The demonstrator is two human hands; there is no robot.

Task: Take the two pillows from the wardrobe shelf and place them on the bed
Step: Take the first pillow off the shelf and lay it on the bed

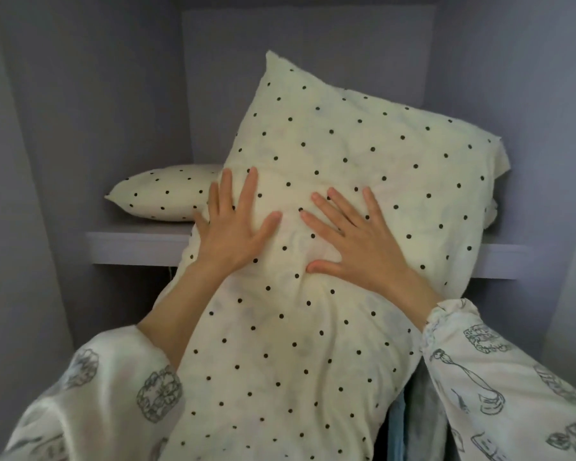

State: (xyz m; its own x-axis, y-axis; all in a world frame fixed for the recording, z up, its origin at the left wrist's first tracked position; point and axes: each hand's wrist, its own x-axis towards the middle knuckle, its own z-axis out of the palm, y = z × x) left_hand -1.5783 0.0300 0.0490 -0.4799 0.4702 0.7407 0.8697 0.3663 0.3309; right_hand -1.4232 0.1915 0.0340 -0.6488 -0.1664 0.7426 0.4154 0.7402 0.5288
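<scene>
A cream pillow with black dots [346, 144] leans out of the wardrobe. Its upper end rests over the shelf [137, 247] and its lower end hangs down towards me. My left hand [233, 224] lies flat on its left edge with fingers spread. My right hand [350, 234] presses on its middle, and the thumb digs into the fabric. A second pillow of the same pattern [167, 194] lies flat on the shelf behind, at the left, partly hidden by the first pillow. The bed is out of view.
Grey wardrobe walls [80, 128] close in on the left, right and back. Below the shelf at the right, pale blue and grey fabric [413, 424] hangs beside the pillow. My loose white printed sleeves fill the lower corners.
</scene>
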